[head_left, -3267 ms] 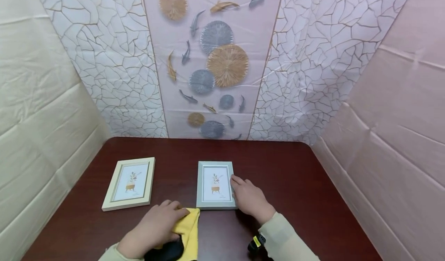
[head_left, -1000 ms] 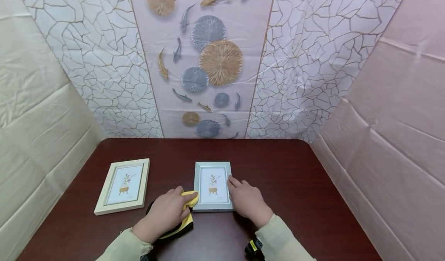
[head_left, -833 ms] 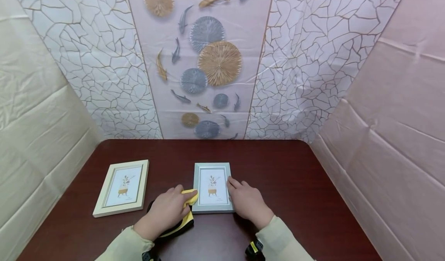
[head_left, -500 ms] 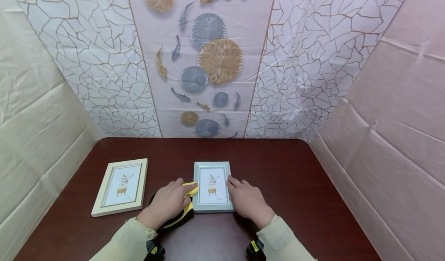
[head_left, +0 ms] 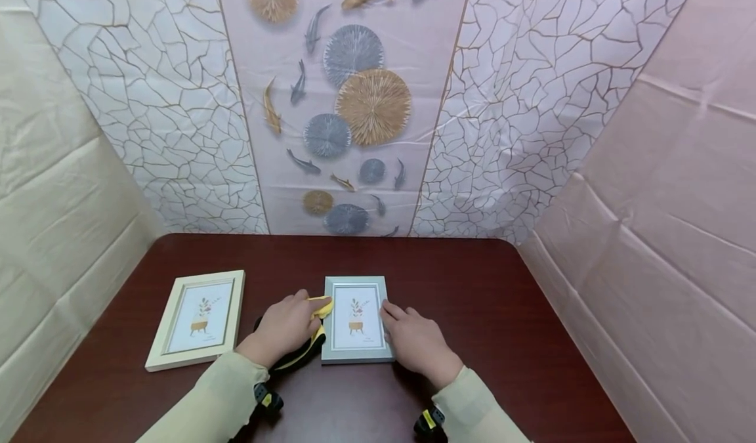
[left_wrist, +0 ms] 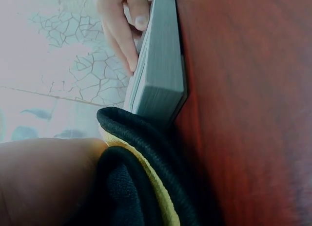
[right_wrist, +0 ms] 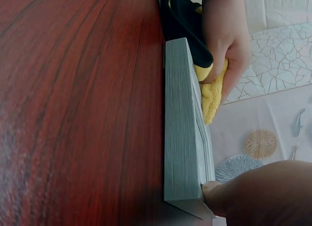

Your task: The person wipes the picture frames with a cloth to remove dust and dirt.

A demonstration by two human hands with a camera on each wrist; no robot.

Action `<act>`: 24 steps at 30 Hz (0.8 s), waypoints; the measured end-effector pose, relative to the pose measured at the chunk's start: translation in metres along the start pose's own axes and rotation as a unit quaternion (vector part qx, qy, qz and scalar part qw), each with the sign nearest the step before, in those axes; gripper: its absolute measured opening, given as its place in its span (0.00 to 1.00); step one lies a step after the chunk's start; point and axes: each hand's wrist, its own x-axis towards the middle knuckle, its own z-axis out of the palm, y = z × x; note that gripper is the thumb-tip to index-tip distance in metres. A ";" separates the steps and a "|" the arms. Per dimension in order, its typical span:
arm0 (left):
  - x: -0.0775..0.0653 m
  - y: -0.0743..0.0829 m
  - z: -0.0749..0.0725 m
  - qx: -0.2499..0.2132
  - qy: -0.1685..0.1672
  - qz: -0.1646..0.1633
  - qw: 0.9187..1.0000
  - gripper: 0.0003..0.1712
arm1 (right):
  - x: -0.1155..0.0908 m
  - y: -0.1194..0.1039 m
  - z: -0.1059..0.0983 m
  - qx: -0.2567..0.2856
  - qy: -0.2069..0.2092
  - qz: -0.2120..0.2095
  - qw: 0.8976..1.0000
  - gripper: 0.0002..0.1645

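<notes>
A pale blue-green picture frame (head_left: 356,317) lies face up on the dark red table, showing a print of a potted plant. My left hand (head_left: 282,330) grips a folded yellow cloth with a black edge (head_left: 321,305) against the frame's left border. The right wrist view shows the yellow side of the cloth (right_wrist: 213,97) on the frame's rim. My right hand (head_left: 416,339) steadies the opposite border with fairly straight fingers (left_wrist: 117,31); its thumb touches the near edge in the right wrist view. Its palm is hidden.
A cream picture frame (head_left: 197,321) with a similar print lies to the left on the table (head_left: 472,298). Patterned cloth (head_left: 354,167) hangs behind the table, with plain pale cloth (head_left: 661,233) at its sides. Each wrist carries a small black device (head_left: 430,422).
My left hand has brought the yellow cloth from the table in front up to the frame's left border, then slid it away from me along that border. My right hand stays on the right border.
</notes>
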 end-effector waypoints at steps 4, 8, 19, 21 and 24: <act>0.008 -0.003 0.000 -0.009 -0.005 -0.001 1.000 0.31 | -0.001 0.002 0.000 0.010 -0.002 0.000 1.000 0.32; 0.013 -0.005 0.001 -0.016 -0.008 0.000 1.000 0.30 | -0.002 0.003 0.001 0.017 -0.004 -0.006 1.000 0.32; 0.028 -0.014 0.002 -0.015 -0.005 -0.006 1.000 0.30 | 0.001 0.005 0.003 0.017 0.001 -0.019 1.000 0.32; 0.031 -0.014 0.001 -0.018 -0.005 -0.009 1.000 0.30 | 0.002 0.007 0.002 0.016 0.001 -0.021 1.000 0.32; 0.035 -0.016 0.001 -0.017 -0.005 -0.012 1.000 0.30 | 0.005 0.009 0.000 0.013 0.000 -0.025 1.000 0.32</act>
